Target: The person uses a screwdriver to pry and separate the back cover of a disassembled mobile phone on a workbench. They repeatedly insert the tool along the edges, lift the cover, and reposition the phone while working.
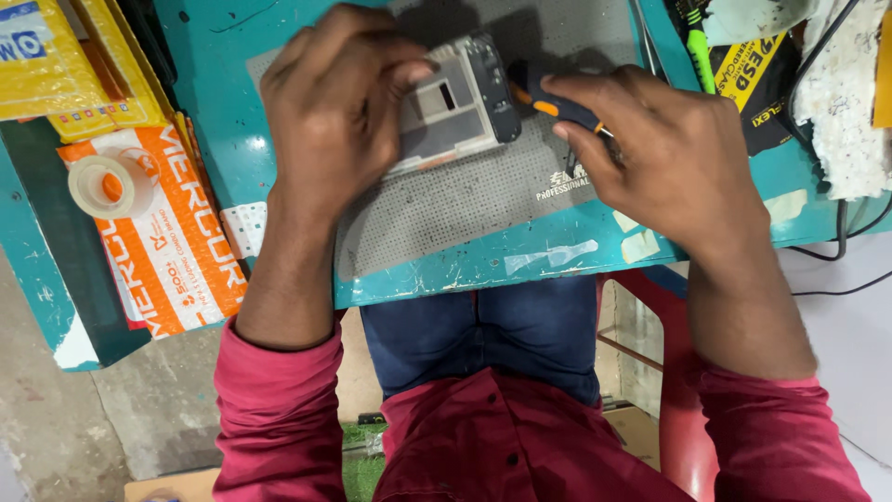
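Note:
An opened phone point(460, 107) with its back off lies on a grey work mat point(465, 200) on a teal table. My left hand point(334, 102) presses down on the phone's left side and holds it in place. My right hand point(650, 153) grips a small screwdriver point(548, 98) with a dark blue and orange handle, its tip end against the phone's right edge near the camera part. The tip itself is hidden behind the phone frame.
A roll of clear tape point(104, 184) rests on an orange and white padded envelope point(172, 242) at the left. Yellow packets point(56, 60) lie at the far left. A green tool point(699, 46), a black and yellow pouch point(757, 79) and black cables point(841, 232) sit at the right.

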